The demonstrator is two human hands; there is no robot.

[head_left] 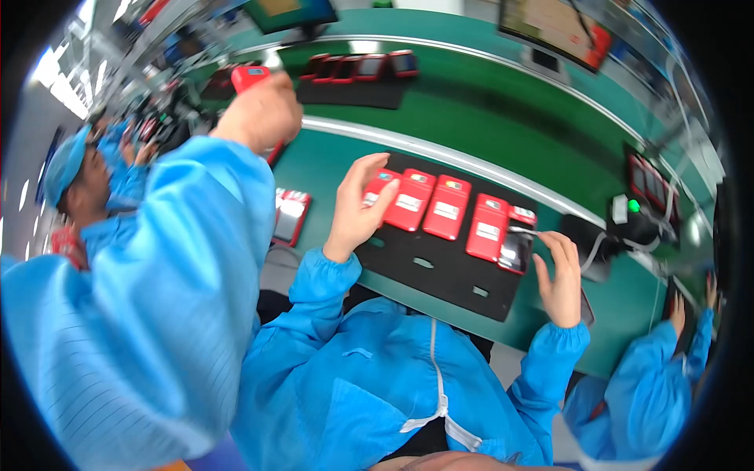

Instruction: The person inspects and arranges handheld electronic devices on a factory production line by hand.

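My left hand (360, 206) is over the left end of a black mat (420, 282), fingers curved and apart from the thumb. Beyond its fingertips lies a red phone (381, 188); I cannot tell whether they touch. Red phones with white labels lie back up in a row to the right, among them one (409, 200), another (448, 207) and a third (488, 228). At the row's right end is a phone with a dark face (515, 251). My right hand (561, 276) is beside it, thumb and fingers spread. A thin pale strip (523, 230) runs near its fingertips.
From the left a co-worker's blue-sleeved arm (173, 282) reaches across, its blurred hand (263, 110) holding a red phone (250, 77). More red phones (292, 216) lie left of my mat. Beyond a white rail (440, 151), several phones rest on a dark mat (353, 94). Monitors (558, 31) stand behind.
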